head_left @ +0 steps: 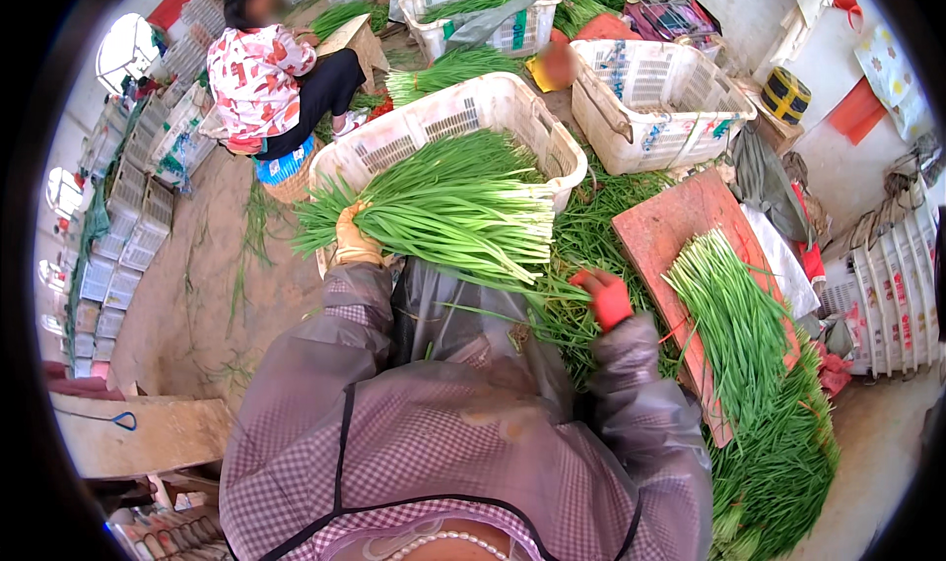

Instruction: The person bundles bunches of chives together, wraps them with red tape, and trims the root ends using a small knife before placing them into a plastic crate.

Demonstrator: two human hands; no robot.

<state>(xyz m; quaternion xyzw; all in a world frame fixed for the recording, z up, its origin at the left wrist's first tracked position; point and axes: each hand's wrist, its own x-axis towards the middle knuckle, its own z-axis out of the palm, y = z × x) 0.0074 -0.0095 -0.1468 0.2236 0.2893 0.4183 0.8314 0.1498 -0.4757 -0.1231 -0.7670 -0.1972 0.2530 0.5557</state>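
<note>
A big bunch of green chives [443, 201] lies across the near side of a white plastic crate [434, 118], its pale stem ends to the right. My left hand [357, 238], in a yellowish glove, is closed round the leafy left part of the bunch. To the right of the stem ends, my right hand [605, 300], with a red glove, has its fingers curled at some loose chive leaves [557, 290]. Below it a heap of loose leaves [591, 226] covers the floor. Further right, another pile of chives [729, 315] rests on a reddish board [660, 216].
A person [261, 78] sits on a low stool at the far left. Another white crate [660, 98] stands at the far right, and a crate with chives [483, 14] at the back. Stacked crates [128, 216] line the left wall. A wooden table [148, 433] is at the near left.
</note>
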